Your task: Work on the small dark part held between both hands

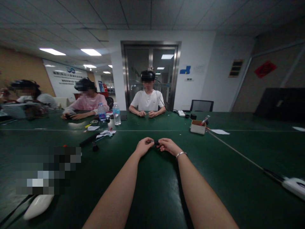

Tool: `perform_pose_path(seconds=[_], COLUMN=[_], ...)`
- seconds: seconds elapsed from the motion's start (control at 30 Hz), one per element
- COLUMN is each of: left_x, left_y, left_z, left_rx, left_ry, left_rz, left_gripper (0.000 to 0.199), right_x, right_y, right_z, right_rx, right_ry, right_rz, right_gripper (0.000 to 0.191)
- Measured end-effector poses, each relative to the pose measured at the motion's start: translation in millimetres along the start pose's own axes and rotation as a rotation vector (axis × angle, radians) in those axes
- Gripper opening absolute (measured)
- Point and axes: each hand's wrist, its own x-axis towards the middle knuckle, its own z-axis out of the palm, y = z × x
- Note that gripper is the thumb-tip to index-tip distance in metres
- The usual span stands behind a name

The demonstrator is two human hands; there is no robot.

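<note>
Over the green table (157, 190), both arms reach forward and the hands meet near the middle. Between them is a small black object (156, 142), too small and dark for me to name its kind. My left hand (143, 147) pinches its left end with thumb and fingers. At the other end, my right hand (169, 146) grips it with fingers curled. A silver bracelet (181, 154) circles the right wrist.
Across the table sits a person in a white shirt (148, 101). Two water bottles (116, 114) stand left of centre, near scattered papers (106, 133). A small box (197, 127) stands to the right; a cable (235, 148) runs to a white power strip (294, 187).
</note>
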Motion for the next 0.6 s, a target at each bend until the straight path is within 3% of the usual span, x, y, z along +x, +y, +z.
perform_pose_path(seconds=[0.23,0.6], left_x=[0.7,-0.5], left_y=[0.6,1.6], left_z=[1.4,1.0], left_rx=[-0.052,-0.028], left_ry=[-0.043,-0.032], left_rz=[-0.057,-0.022], left_gripper=[0.029,0.027], right_x=[1.8,1.4], right_y=[1.5,1.1], right_z=[-1.2,-1.6], right_rx=[0.015,-0.011], right_ry=[-0.001,-0.006], right_rz=[0.003,-0.004], right_gripper=[0.006,0.007])
